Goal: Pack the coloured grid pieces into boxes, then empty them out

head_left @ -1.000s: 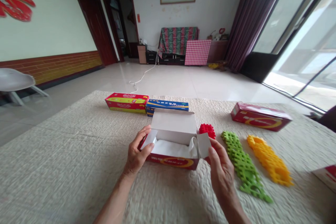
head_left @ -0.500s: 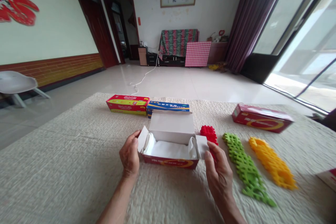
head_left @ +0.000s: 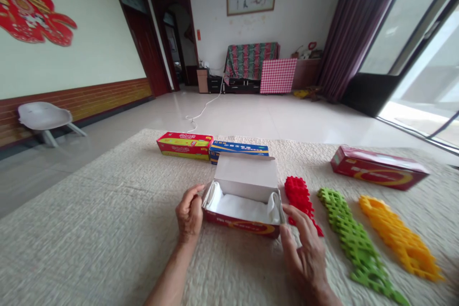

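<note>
A dark red cardboard box with a yellow swoosh sits in front of me, its white-lined lid tipped back. Folded white cloth lies inside, with rolled or turned-up parts at both ends. My left hand is closed, curled fingers and thumb at the box's left end. At the right end, my right hand has its fingers apart, index fingertip against the box edge and thumb low beside the front corner. Both side flaps stand nearly upright, mostly hidden edge-on.
Right of the box lie red, green and yellow openwork plastic strips. Another dark red box is behind them. Beyond the lid stand a red-and-yellow box and a blue box. Everything rests on a quilted cream cover.
The side flaps have swung from spread outward to nearly upright. My right hand's pinch on its flap has loosened. The whole view has shifted, so the scene sits further right.
</note>
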{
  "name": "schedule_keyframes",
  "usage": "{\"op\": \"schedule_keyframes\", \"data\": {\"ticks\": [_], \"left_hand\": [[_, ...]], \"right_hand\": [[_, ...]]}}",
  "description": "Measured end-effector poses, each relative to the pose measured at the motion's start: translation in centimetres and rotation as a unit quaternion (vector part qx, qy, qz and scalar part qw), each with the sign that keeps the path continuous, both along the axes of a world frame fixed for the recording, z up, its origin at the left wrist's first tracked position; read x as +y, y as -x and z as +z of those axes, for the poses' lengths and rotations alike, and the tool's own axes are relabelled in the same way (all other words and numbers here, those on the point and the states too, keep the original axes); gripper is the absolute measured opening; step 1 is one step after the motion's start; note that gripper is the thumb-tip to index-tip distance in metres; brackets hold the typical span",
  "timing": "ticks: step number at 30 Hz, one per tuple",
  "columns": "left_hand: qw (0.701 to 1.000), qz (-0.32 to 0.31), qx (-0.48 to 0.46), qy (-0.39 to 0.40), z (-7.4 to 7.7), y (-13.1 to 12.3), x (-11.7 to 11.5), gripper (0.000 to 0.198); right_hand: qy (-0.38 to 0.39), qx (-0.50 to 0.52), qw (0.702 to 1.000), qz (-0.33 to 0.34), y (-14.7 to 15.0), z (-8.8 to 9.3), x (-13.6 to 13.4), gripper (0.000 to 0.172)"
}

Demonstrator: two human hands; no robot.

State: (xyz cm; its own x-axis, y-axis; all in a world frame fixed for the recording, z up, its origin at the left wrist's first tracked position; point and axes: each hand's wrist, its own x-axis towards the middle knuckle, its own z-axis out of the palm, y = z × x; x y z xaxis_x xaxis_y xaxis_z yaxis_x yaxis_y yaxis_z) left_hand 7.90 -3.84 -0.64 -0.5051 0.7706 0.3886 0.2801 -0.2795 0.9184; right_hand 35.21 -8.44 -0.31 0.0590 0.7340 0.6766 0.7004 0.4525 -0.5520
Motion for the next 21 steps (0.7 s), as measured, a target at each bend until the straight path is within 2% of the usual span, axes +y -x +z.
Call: {"op": "schedule_keyframes", "data": {"ticks": [4, 8, 16, 21], "left_hand": [[1.000, -0.010, -0.008, 0.013, 0.0, -0.3, -0.2, 0.028], [0.999, -0.036, -0.002, -0.004, 0.3, -0.7, -0.5, 0.036], [0.979, -0.128, 0.149, -0.059, 0.9, -1.6, -0.6, 0.046], [0.964, -0.117, 0.224, -0.079, 0.3, -2.0, -0.3, 0.062]], "right_hand": [[0.026, 0.008, 0.999, 0.022, 0.6, -0.1, 0.0, 0.042], [0.036, 0.017, 0.999, 0.004, 1.2, -0.2, 0.3, 0.043], [-0.013, 0.032, 0.999, -0.034, 1.1, -0.8, 1.3, 0.039], [-0.035, 0.048, 0.998, -0.037, 1.3, -1.1, 1.7, 0.033]]}}
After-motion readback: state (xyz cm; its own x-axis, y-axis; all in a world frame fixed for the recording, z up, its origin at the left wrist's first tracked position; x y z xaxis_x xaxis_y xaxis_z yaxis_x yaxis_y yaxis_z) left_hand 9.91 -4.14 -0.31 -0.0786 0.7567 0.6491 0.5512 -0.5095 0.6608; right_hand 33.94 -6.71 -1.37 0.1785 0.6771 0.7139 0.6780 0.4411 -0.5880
